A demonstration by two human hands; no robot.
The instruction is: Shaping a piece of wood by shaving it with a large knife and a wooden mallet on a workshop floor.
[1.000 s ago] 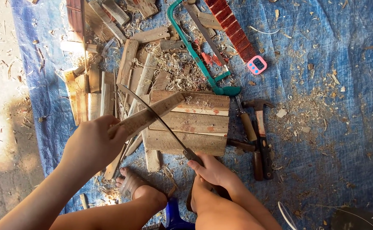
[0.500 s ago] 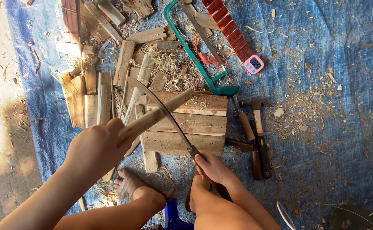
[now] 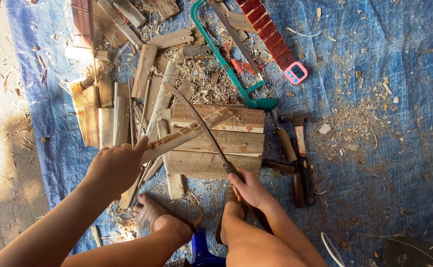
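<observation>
You have a blue tarp (image 3: 399, 163) spread over the ground. Toward its far edge a green-framed hacksaw (image 3: 226, 64) lies aslant, just beside a red ribbed strip (image 3: 266, 32) and a small pink timer (image 3: 295, 72). A claw hammer (image 3: 301, 143) and dark-handled tools (image 3: 288, 148) lie near the middle. Loose wood offcuts (image 3: 103, 113) and shavings (image 3: 196, 74) crowd the left part, and chips (image 3: 355, 118) scatter to the right.

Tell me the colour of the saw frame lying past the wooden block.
Teal green, the saw frame; clearest in the head view.
</observation>
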